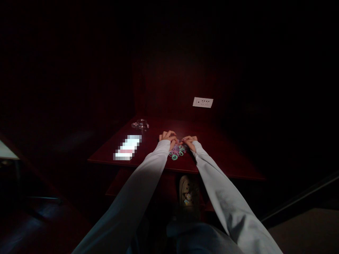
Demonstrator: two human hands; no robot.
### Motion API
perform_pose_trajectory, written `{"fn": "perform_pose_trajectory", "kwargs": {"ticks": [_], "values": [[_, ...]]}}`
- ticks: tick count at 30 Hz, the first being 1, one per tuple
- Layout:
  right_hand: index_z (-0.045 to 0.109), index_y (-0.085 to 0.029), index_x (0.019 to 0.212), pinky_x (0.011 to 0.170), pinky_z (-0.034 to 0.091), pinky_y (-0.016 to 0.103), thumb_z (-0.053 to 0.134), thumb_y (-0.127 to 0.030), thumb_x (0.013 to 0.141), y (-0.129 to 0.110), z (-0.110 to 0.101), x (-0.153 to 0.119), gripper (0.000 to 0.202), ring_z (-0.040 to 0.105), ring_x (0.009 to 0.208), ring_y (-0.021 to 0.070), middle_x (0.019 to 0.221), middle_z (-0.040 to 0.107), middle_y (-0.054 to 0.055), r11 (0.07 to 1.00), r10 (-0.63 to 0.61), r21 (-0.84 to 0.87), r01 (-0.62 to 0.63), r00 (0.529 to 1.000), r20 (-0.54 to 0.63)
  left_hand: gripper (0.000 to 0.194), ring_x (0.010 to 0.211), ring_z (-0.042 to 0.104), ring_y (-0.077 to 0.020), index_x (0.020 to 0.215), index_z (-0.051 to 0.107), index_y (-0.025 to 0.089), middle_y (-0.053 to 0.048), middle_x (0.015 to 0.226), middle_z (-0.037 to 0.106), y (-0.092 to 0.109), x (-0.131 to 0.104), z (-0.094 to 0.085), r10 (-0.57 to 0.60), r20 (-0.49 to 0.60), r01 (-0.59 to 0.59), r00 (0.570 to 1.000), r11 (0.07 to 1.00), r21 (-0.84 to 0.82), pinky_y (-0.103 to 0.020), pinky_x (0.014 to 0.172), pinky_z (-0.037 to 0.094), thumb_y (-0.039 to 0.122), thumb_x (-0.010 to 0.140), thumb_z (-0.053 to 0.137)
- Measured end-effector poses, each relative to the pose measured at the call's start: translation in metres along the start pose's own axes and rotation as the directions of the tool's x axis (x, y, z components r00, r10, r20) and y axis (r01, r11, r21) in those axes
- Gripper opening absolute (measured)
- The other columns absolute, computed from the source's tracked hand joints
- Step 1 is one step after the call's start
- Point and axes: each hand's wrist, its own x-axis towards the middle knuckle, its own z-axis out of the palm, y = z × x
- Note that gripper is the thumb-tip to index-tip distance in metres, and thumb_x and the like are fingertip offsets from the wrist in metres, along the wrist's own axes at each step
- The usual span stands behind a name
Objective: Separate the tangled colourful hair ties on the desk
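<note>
A small pile of pink, purple and mint-green bands (177, 151) lies near the front edge of the dark red table (212, 158). My left hand (168, 138) is at the pile's left and far side, its fingers bent and apart. From the right, my right hand (189, 141) reaches to the far edge of the same pile, with its fingertips close to those of my left hand. Its fingers are curled together, and what they hold, if anything, is too small to make out.
A lit phone (127, 148), blurred out, lies at the table's left. Behind it stands a small clear jar (142, 123) with pink items beside it. A white socket panel (202, 102) is on the back wall. Below the table edge shows a beige clog (185, 190).
</note>
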Motion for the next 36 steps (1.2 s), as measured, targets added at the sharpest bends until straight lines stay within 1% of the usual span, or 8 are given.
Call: {"fn": "perform_pose_trajectory", "kwargs": {"ticks": [2,5,11,16,23,27,32,36], "values": [[0.082,-0.033,0.074,0.110,0.040,0.046,0.062,-0.052,0.093,-0.004,-0.003,-0.006,0.034,0.053,0.113,0.0286,0.108,0.078,0.003,0.998,-0.068,-0.013,0.068,0.998,-0.010,0.027,0.117,0.049,-0.0249,0.074,0.075,0.027,0.003,0.130,0.068,-0.003,0.001,0.002,-0.002,-0.011,0.003,1.000,1.000,0.007,-0.045,0.106,0.035,0.012,0.089,0.059],[0.083,-0.033,0.078,0.106,0.040,0.046,0.068,-0.057,0.089,-0.011,-0.006,-0.013,0.030,0.054,0.113,0.0290,0.105,0.078,0.003,0.992,-0.119,-0.043,0.118,0.993,-0.009,0.027,0.118,0.049,-0.0250,0.075,0.075,0.028,0.003,0.130,0.068,-0.004,0.002,0.003,0.000,-0.010,0.000,1.000,1.000,0.011,-0.046,0.106,0.035,0.011,0.089,0.058],[0.085,-0.036,0.085,0.104,0.038,0.044,0.078,-0.056,0.083,-0.017,-0.003,-0.015,0.021,0.052,0.110,0.0286,0.108,0.077,0.003,0.983,-0.151,-0.092,0.157,0.986,0.066,0.027,0.118,0.049,-0.0245,0.075,0.073,0.026,0.003,0.129,0.068,0.002,0.000,-0.001,-0.006,-0.006,0.006,1.000,1.000,0.006,-0.045,0.106,0.035,0.010,0.089,0.057],[0.085,-0.036,0.084,0.104,0.039,0.044,0.084,-0.051,0.079,-0.013,0.001,-0.011,0.016,0.050,0.110,0.0295,0.107,0.076,0.004,0.979,-0.162,-0.112,0.170,0.984,0.076,0.028,0.120,0.049,-0.0246,0.076,0.074,0.026,0.002,0.129,0.068,0.004,0.000,-0.002,-0.016,-0.006,0.016,1.000,1.000,0.003,-0.044,0.106,0.035,0.009,0.090,0.056],[0.085,-0.035,0.086,0.104,0.038,0.044,0.082,-0.039,0.080,-0.007,0.002,-0.009,0.009,0.052,0.111,0.0287,0.108,0.076,0.003,0.976,-0.186,-0.101,0.192,0.980,0.064,0.028,0.121,0.048,-0.0251,0.080,0.074,0.027,0.002,0.130,0.067,0.001,0.000,0.000,-0.007,-0.018,0.007,1.000,1.000,0.000,-0.044,0.106,0.035,0.009,0.089,0.055],[0.084,-0.033,0.087,0.103,0.038,0.042,0.081,-0.032,0.079,-0.003,0.002,-0.007,0.009,0.054,0.110,0.0275,0.109,0.077,0.002,0.974,-0.195,-0.108,0.201,0.979,0.065,0.026,0.123,0.048,-0.0252,0.082,0.074,0.026,0.001,0.132,0.067,-0.001,0.000,0.000,-0.002,-0.013,0.003,1.000,1.000,0.006,-0.044,0.105,0.035,0.008,0.088,0.056],[0.083,-0.029,0.089,0.104,0.037,0.043,0.079,-0.036,0.083,-0.001,0.004,-0.004,0.009,0.060,0.112,0.0271,0.108,0.078,0.004,0.972,-0.219,-0.075,0.221,0.975,0.031,0.023,0.123,0.049,-0.0245,0.087,0.074,0.026,0.002,0.132,0.067,-0.002,0.000,0.002,0.008,-0.025,-0.008,1.000,1.000,0.009,-0.043,0.104,0.036,0.008,0.088,0.059],[0.082,-0.029,0.089,0.105,0.037,0.045,0.076,-0.040,0.087,-0.001,0.005,-0.003,0.013,0.063,0.111,0.0273,0.107,0.078,0.004,0.973,-0.225,-0.050,0.224,0.974,-0.003,0.021,0.122,0.049,-0.0240,0.087,0.072,0.026,0.003,0.132,0.067,-0.002,0.000,0.002,0.005,-0.016,-0.004,1.000,1.000,0.015,-0.041,0.102,0.036,0.009,0.088,0.060]]}}
